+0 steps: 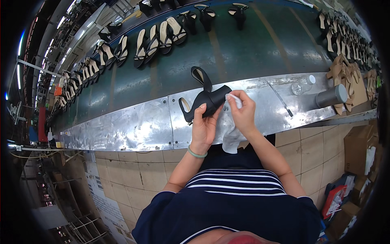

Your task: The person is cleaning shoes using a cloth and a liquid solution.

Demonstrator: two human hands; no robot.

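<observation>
Over the metal edge of the bench I hold a black block-heeled sandal [204,101] in my left hand [204,131], thumb and fingers closed on its side. The shoe is tilted, its thick heel pointing to the upper right and its strap loops to the left and top. A white cloth [231,140] is pinched in my right hand [242,112] and hangs down over the bench's front edge. Its upper end touches the heel. My palm hides part of the sandal's underside.
Beyond the metal ledge [138,124] runs a dark green conveyor belt [252,53] with rows of black sandals [164,38]. To the right are a clear bottle [301,86], a grey-lidded dark cylinder [330,97], a thin rod [280,99] and tan sandals [345,77]. Cardboard boxes [357,148] stand at lower right.
</observation>
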